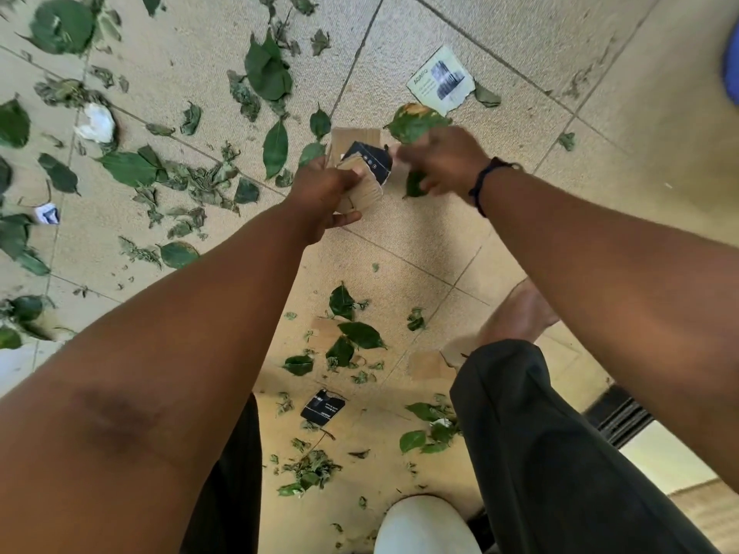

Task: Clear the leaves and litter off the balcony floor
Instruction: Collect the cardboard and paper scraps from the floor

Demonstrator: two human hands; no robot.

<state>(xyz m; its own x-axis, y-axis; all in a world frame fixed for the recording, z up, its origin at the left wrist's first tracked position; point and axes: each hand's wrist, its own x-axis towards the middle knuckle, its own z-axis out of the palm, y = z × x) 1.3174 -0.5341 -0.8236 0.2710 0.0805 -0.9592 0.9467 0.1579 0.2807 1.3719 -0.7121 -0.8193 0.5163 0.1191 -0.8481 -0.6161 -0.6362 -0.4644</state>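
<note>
Scraps (322,407) lie near; left hand (324,189) clamps card (362,181), blurred right hand (442,161) grip unclear. Stack pieces flat before reaching farther.

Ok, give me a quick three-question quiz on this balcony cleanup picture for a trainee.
1. True or false: the left hand holds cardboard scraps.
2. What does the right hand hold: A leaf, B tissue, C bottle?
3. What white item lies on the floor far left among the leaves?

Key: 1 true. 2 A. 3 a crumpled tissue.
</note>
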